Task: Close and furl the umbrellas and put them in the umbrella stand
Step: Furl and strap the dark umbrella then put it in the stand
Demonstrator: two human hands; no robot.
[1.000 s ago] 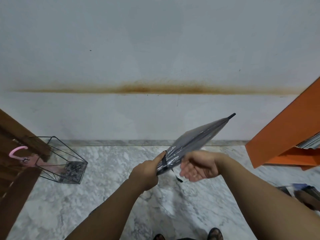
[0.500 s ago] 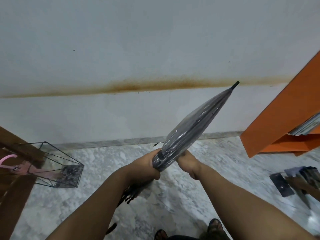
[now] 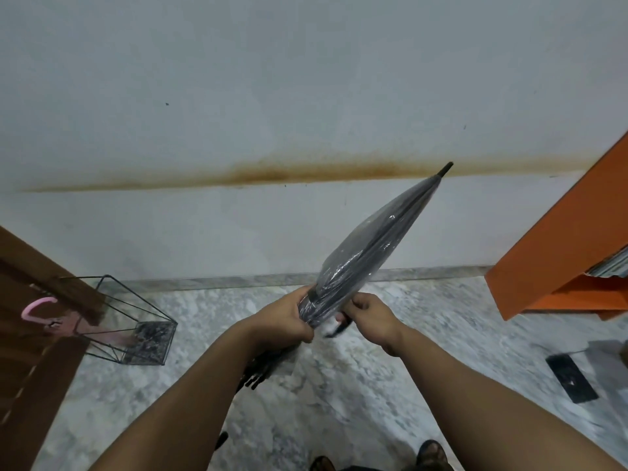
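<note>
Your left hand (image 3: 289, 317) grips the furled grey umbrella (image 3: 367, 246); your right hand's (image 3: 370, 316) fingers pinch its black strap (image 3: 338, 329). The wire umbrella stand (image 3: 136, 321) sits left.

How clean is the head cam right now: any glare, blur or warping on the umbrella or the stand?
Head view: small glints on the grey umbrella canopy, none washing it out; slight motion blur on the strap by the right hand; the left hand is sharp; the wire umbrella stand reads clearly but leans with wide-angle distortion near the frame's left edge; lighting is flat, shadows soft.
</note>
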